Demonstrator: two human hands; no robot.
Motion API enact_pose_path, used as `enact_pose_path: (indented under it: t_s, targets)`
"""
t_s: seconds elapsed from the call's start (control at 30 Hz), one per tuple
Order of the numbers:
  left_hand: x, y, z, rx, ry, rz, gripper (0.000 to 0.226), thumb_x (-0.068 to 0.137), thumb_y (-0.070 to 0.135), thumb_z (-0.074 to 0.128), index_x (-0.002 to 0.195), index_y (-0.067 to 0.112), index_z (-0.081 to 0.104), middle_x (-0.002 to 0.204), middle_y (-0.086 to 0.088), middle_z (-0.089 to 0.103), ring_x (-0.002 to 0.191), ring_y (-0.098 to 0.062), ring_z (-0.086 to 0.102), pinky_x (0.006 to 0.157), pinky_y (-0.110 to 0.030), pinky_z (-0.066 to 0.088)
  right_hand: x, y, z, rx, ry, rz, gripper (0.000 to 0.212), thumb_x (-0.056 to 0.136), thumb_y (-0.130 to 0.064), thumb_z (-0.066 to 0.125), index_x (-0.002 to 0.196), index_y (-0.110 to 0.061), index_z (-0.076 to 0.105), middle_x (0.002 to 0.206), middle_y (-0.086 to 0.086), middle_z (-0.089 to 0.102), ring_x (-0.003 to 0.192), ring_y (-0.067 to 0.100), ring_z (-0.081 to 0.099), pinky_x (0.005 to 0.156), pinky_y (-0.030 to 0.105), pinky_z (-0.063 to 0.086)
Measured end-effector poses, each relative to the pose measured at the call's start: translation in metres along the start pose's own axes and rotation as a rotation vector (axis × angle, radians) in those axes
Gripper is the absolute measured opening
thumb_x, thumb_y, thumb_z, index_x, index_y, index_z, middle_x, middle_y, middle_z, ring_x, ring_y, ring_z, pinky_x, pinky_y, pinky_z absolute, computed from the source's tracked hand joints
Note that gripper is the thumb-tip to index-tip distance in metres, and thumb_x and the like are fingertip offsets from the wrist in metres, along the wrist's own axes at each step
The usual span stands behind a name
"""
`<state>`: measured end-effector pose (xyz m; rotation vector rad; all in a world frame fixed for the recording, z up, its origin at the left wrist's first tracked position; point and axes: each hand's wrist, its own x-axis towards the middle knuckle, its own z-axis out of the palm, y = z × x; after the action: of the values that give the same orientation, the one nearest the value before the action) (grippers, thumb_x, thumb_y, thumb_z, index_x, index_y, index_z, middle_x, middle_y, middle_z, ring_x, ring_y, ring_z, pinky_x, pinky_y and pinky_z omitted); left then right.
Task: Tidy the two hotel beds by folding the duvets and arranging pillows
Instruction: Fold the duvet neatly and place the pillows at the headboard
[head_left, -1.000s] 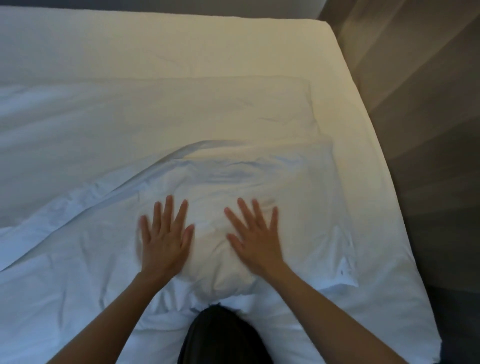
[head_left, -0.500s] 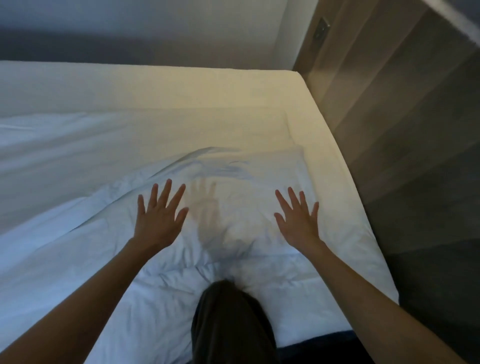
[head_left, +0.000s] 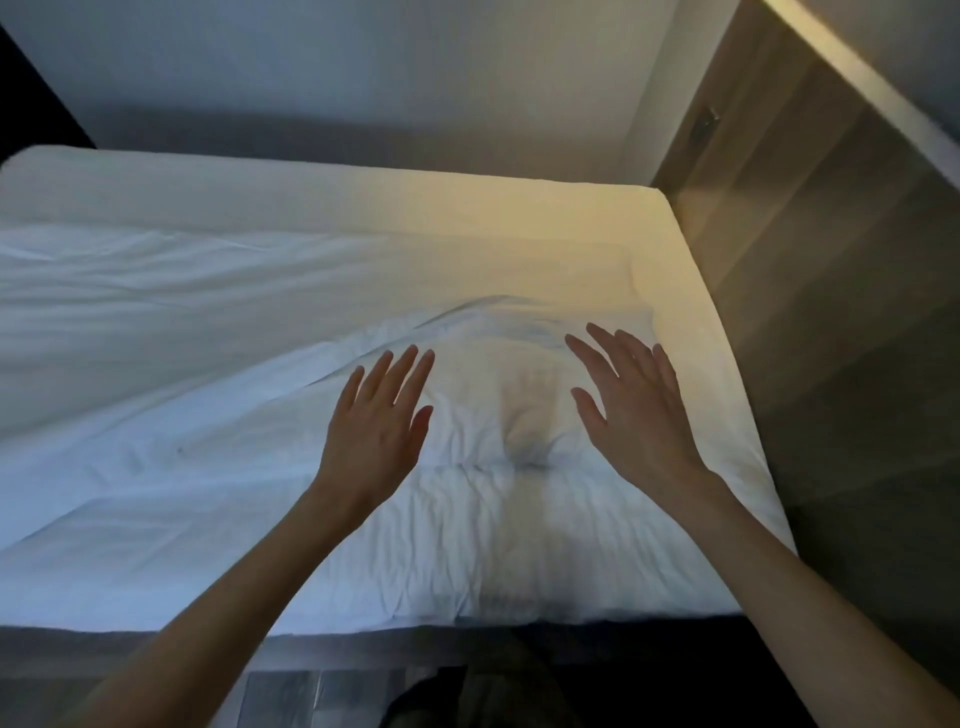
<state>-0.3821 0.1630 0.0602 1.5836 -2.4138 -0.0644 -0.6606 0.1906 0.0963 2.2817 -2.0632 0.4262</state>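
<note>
Left hand: fingers straight and slightly spread, palm down, holding nothing. Right hand: same condition, fingers extended and apart, empty. Both are out over the white duvet, which lies creased below and ahead of the 2 hands on the bed; contact with the fabric cannot be confirmed. 1 puckered dent sits in the duvet between the hands. Bare fitted sheet extends beyond the fingertips. Wood-panelled wall stands right of the right hand.
</note>
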Motion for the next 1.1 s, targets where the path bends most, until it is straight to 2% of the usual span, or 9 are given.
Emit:
enact_pose_path:
  t_s: [0.2,0.37,0.57,0.83,0.97,1.1]
  targets:
    - [-0.063,0.006,-0.035,0.070,0.072,-0.145,0.055,0.098,0.031,0.046,0.149,0.014,0.034,0.151,-0.011,0.038,0.139,-0.033,0.036,0.111,-0.050,0.031,-0.011,-0.037,-0.012,0.111,-0.028,-0.070,0.050,0.097,-0.025,0.052,0.146,-0.021,0.041,0.153,0.002,0.036,0.140,0.027,0.033,0.117,0.051,0.019]
    - [-0.127,0.001,-0.068,0.149,0.094,-0.290,0.056,0.097,0.033,0.046,0.149,0.014,0.034,0.152,-0.011,0.037,0.140,-0.033,0.034,0.112,-0.053,0.030,-0.028,-0.083,-0.026,0.177,-0.084,-0.210,0.050,0.099,-0.027,0.048,0.148,-0.022,0.037,0.156,0.001,0.031,0.143,0.023,0.027,0.119,0.049,0.013]
    - [-0.191,-0.010,-0.101,0.229,0.098,-0.427,0.055,0.099,0.037,0.037,0.150,0.016,0.033,0.152,-0.010,0.037,0.141,-0.031,0.034,0.112,-0.052,0.030,-0.053,-0.150,-0.032,0.242,-0.093,-0.415,0.050,0.097,-0.025,0.052,0.145,-0.021,0.042,0.153,0.005,0.036,0.141,0.027,0.032,0.118,0.051,0.017]
    - [-0.276,-0.050,-0.142,0.285,0.168,-0.600,0.056,0.096,0.033,0.044,0.148,0.013,0.037,0.150,-0.011,0.041,0.139,-0.032,0.037,0.111,-0.054,0.032,-0.081,-0.268,-0.023,0.278,-0.175,-0.640,0.050,0.100,-0.027,0.048,0.148,-0.025,0.036,0.157,0.001,0.028,0.145,0.025,0.023,0.120,0.048,0.011]
    - [-0.338,-0.088,-0.161,0.313,0.211,-0.664,0.056,0.096,0.031,0.050,0.147,0.013,0.038,0.150,-0.010,0.041,0.139,-0.032,0.038,0.110,-0.053,0.031,-0.099,-0.339,-0.017,0.268,-0.170,-0.697,0.050,0.098,-0.026,0.050,0.147,-0.024,0.038,0.156,0.002,0.031,0.143,0.026,0.027,0.119,0.050,0.015]
    - [-0.406,-0.140,-0.186,0.324,0.233,-0.709,0.056,0.095,0.029,0.054,0.146,0.011,0.040,0.148,-0.012,0.043,0.137,-0.034,0.039,0.108,-0.055,0.034,-0.122,-0.417,-0.009,0.276,-0.149,-0.696,0.050,0.096,-0.023,0.055,0.144,-0.020,0.042,0.152,0.005,0.037,0.138,0.030,0.035,0.114,0.052,0.027]
